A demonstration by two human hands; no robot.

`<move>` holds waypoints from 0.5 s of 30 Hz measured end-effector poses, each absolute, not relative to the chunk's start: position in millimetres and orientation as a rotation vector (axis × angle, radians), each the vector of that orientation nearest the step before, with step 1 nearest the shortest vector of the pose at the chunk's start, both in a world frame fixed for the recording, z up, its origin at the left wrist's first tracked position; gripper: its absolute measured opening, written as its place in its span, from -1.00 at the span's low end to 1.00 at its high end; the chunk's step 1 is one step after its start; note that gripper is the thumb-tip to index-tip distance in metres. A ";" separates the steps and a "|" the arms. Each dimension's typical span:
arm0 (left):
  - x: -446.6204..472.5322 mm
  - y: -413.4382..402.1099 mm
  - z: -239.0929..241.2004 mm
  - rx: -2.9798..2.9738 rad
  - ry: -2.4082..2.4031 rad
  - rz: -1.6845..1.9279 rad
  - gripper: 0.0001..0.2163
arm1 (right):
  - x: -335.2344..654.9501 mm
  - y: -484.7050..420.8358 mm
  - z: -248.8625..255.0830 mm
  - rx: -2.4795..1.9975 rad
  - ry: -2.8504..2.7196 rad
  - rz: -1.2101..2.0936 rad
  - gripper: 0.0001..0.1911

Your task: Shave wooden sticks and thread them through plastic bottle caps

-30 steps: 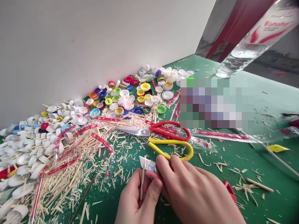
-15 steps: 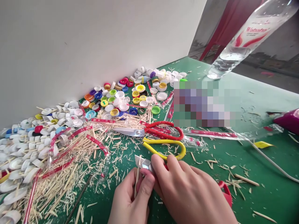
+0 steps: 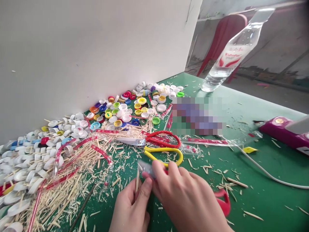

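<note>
My left hand pinches a thin wooden stick upright between thumb and fingers near the bottom edge. My right hand is closed on a cutter with a short metal blade; its red handle shows past my palm. The blade rests against the stick's upper end. Both hands touch each other above the green mat. Just beyond my fingers lies a yellow loop and red-handled scissors.
Wood shavings and stick scraps cover the mat on the left. White caps and coloured bottle caps line the white wall. A water bottle stands far right; a magenta device with a white cable lies right.
The view tilted up and drifted, so the bottle and magenta device show more fully. My hands stay together on the stick and blade, shifted slightly left in the picture.
</note>
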State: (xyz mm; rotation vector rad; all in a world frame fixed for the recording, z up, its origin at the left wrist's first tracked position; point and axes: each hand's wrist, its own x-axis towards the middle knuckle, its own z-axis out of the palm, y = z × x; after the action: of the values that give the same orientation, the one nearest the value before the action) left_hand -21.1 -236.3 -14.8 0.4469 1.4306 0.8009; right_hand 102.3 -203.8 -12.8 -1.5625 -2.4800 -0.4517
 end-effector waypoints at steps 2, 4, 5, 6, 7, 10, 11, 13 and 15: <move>-21.8 -237.3 -16.7 0.415 1.439 0.827 -0.41 | 103.8 -199.4 -7.9 -1.610 -2.404 -0.516 -0.83; -23.0 -238.0 -16.5 0.374 1.434 0.838 -0.43 | 105.1 -195.7 -4.0 -1.610 -2.342 -0.559 -0.78; -23.9 -238.3 -15.7 0.353 1.426 0.842 -0.48 | 105.4 -194.5 -3.0 -1.594 -2.331 -0.555 -0.76; -24.8 -238.7 -14.4 0.334 1.418 0.849 -0.55 | 105.5 -193.8 -3.1 -1.572 -2.332 -0.536 -0.76; -25.8 -239.1 -13.0 0.316 1.412 0.858 -0.61 | 105.4 -193.4 -4.0 -1.544 -2.338 -0.510 -0.75; -28.7 -240.4 -9.6 0.273 1.399 0.880 -0.58 | 104.9 -191.7 -9.7 -1.440 -2.413 -0.417 -0.75; -29.5 -240.6 -9.1 0.266 1.388 0.869 -0.53 | 105.0 -190.6 -11.6 -1.404 -2.442 -0.394 -0.75; -30.9 -240.5 -9.1 0.264 1.354 0.833 -0.47 | 105.8 -187.5 -13.8 -1.344 -2.495 -0.351 -0.75; -32.2 -240.2 -10.2 0.274 1.319 0.821 -0.46 | 106.9 -184.1 -13.8 -1.280 -2.542 -0.305 -0.75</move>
State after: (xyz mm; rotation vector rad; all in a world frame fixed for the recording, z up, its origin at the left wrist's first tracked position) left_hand -32.2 -240.2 -10.2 0.2737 1.3192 0.8208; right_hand 106.9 -184.1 -13.8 -1.2804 -2.5423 -0.3047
